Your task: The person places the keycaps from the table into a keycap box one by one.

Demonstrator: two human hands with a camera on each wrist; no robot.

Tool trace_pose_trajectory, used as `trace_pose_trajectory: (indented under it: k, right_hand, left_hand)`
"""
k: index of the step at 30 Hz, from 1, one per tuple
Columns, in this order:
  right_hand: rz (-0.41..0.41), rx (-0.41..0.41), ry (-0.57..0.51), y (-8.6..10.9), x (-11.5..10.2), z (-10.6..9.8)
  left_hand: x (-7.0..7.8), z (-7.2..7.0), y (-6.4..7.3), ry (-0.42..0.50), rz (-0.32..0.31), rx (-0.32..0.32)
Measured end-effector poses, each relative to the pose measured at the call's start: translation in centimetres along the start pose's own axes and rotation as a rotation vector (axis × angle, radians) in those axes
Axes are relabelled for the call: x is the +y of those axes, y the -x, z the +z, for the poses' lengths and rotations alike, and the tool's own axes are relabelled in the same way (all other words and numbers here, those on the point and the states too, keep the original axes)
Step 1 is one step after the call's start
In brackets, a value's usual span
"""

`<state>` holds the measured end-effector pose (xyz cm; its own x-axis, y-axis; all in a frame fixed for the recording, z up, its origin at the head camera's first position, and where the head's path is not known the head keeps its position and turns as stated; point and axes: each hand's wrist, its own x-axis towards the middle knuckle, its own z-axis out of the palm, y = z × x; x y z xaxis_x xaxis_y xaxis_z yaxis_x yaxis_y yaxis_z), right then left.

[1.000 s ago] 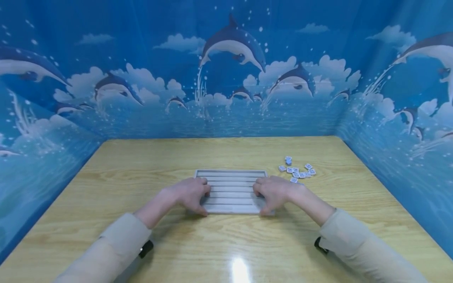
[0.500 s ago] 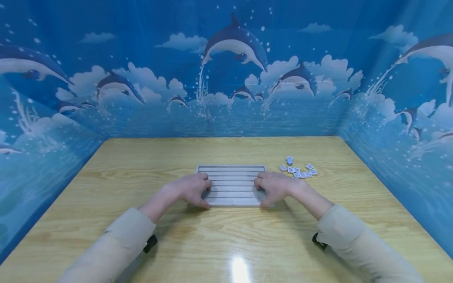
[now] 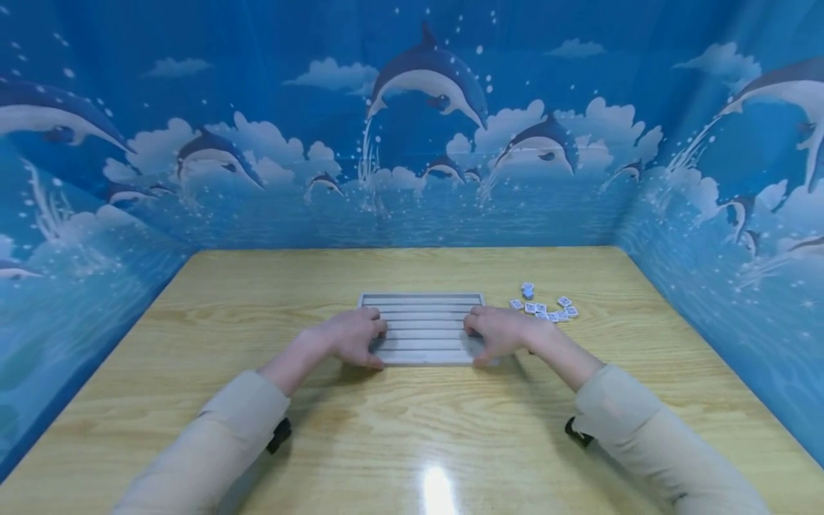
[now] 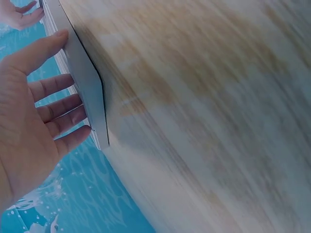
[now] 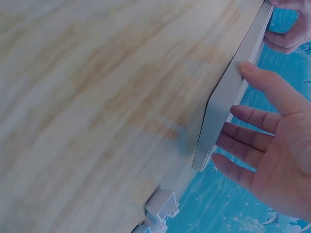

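A light grey rectangular tray (image 3: 425,335) with several parallel ridges lies on the wooden table in the head view. My left hand (image 3: 352,339) grips its left end, with the thumb at the near edge and the fingers bent over the side. At the opposite end my right hand (image 3: 505,333) holds it in the same way. In the left wrist view, the left thumb presses the tray's (image 4: 85,77) smooth front wall and the fingertips touch its end. The right wrist view shows the right thumb on that wall (image 5: 224,94), fingers at the other end.
Several small white-and-blue tiles (image 3: 531,308) lie scattered beyond the right hand; a few show at the bottom of the right wrist view (image 5: 162,205). A blue dolphin-print curtain (image 3: 412,207) encloses the back and sides of the wooden table (image 3: 412,436).
Both hands have slid the tray away from me, toward the back of the table. Their hold on its ends looks the same. The nearest tile has gone out of sight by the right hand.
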<state>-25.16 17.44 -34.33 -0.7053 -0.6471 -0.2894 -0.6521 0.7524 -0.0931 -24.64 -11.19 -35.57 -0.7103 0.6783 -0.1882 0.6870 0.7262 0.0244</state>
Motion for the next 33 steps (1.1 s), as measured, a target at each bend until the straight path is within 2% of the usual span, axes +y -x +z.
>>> trace_pose_trajectory:
  k: [4, 14, 22, 28, 33]
  right_hand:
    - [0.023, -0.003, -0.033, 0.0, 0.0, -0.1]
    - [-0.003, 0.043, -0.09, -0.3, 0.6, -0.1]
    - [-0.005, 0.04, -0.129, -0.5, 1.3, -0.1]
    - [-0.003, 0.033, -0.167, -0.7, 1.7, -0.3]
    - [0.003, 0.022, -0.173, -0.8, 2.2, -0.4]
  left_hand:
    - [-0.2, 0.0, 0.0, 0.019, -0.006, 0.005]
    - [-0.3, 0.5, 0.1, 0.032, -0.02, 0.036]
    - [0.0, 0.7, -0.1, 0.022, -0.032, 0.064]
    - [0.2, 0.7, -0.4, 0.012, -0.041, 0.052]
    - [0.4, 0.6, -0.8, -0.01, -0.026, 0.045]
